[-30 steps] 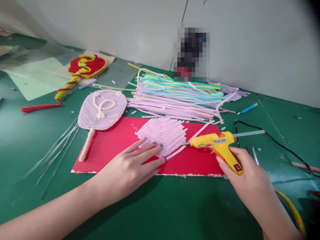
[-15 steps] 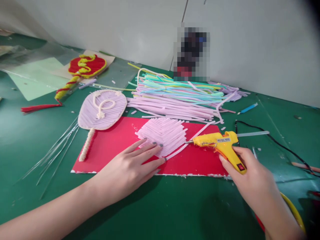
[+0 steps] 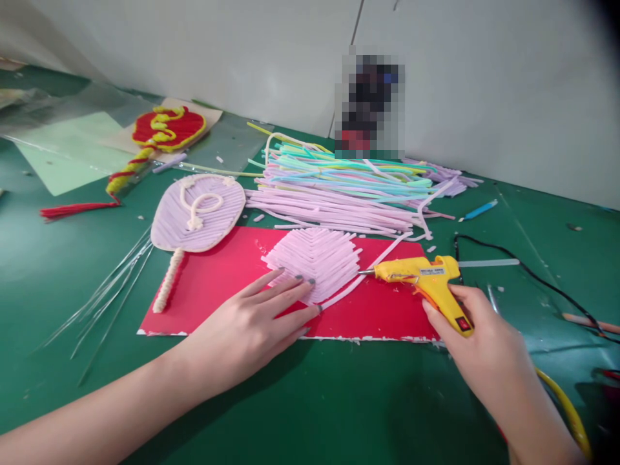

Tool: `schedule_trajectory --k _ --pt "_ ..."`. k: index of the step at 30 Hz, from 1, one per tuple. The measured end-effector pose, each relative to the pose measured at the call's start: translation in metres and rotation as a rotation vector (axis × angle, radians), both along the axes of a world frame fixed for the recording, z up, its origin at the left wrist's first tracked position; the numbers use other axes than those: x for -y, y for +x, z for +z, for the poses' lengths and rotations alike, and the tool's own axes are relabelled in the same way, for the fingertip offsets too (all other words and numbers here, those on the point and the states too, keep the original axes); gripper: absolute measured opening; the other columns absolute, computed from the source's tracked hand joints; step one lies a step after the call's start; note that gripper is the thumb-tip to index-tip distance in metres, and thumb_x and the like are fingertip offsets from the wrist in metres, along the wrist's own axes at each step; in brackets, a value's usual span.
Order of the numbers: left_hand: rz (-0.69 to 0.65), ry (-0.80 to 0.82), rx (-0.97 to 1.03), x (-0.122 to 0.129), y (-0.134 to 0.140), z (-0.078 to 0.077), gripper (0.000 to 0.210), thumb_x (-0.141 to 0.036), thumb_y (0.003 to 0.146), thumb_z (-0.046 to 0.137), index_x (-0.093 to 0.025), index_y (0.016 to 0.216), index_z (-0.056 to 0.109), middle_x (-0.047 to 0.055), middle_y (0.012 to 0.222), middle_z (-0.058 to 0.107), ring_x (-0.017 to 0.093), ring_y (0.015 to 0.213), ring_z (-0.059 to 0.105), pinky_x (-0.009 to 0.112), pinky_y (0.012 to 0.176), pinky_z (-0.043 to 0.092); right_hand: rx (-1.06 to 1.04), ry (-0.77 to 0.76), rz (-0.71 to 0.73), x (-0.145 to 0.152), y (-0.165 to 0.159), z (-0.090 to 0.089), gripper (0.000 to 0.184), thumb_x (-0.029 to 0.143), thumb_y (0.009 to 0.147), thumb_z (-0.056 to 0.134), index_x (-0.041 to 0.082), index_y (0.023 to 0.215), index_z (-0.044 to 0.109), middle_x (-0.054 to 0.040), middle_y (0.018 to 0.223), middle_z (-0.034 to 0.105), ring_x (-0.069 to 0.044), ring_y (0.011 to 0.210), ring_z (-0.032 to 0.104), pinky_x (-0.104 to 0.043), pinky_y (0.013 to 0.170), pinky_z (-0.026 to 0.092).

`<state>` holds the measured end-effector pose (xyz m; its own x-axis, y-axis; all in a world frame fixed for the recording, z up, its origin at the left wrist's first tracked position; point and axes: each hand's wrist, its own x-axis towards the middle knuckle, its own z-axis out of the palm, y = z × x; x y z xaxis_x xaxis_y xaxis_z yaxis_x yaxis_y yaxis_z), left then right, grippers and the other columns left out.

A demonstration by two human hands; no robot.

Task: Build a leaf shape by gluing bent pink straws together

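My left hand lies with fingers stretched over the lower left of a pink leaf-shaped panel made of pipe cleaners. The panel rests on a red board. A loose pink pipe cleaner curves along the panel's lower right edge, its lower end at my left fingertips. In my right hand is a yellow hot glue gun with a clear glue stick in its back. Its metal nozzle points left, close to the panel's right edge and the loose pipe cleaner; whether it touches either, I cannot tell.
Behind the board lies a heap of pastel pipe cleaners. A lilac round fan overlaps the board's left side; a red and yellow fan lies farther back. A black cord and blue pen-like tool are at right.
My right hand and the glue gun have shifted very slightly left. My left hand and the panel stay in place.
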<state>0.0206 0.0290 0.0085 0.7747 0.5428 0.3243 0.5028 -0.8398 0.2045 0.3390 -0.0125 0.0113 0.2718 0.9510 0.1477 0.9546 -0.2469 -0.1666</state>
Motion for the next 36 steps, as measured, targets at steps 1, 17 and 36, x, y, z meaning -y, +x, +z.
schedule_trajectory --k 1,17,36 --pt "-0.001 -0.001 -0.007 0.0 0.0 0.0 0.028 -0.022 0.094 0.047 -0.02 0.116 0.063 0.01 0.126 0.061 0.025 0.119 0.055 0.046 0.105 0.041 -0.007 0.003 -0.027 0.0 -0.001 0.0 0.041 0.052 0.076 0.049 0.021 0.101 0.057 -0.0097 0.086 0.069 -0.024 0.065 0.065 -0.029 0.048 0.045" --pt "-0.005 -0.001 -0.017 0.001 -0.002 -0.002 0.029 -0.022 0.094 0.045 -0.021 0.117 0.062 0.009 0.128 0.06 0.025 0.121 0.053 0.046 0.107 0.04 -0.102 0.065 -0.257 -0.013 0.002 0.004 0.048 0.058 0.064 0.061 0.022 0.095 0.056 -0.0093 0.082 0.065 -0.027 0.067 0.059 -0.034 0.054 0.042" --pt "0.029 0.007 0.112 -0.003 0.004 -0.003 0.024 -0.024 0.095 0.044 -0.017 0.109 0.062 0.008 0.115 0.066 0.02 0.109 0.06 0.042 0.103 0.041 0.198 0.463 -0.032 -0.015 0.008 -0.002 0.038 0.048 0.085 0.05 0.016 0.104 0.06 -0.019 0.111 0.056 -0.035 0.099 0.053 -0.049 0.078 0.042"
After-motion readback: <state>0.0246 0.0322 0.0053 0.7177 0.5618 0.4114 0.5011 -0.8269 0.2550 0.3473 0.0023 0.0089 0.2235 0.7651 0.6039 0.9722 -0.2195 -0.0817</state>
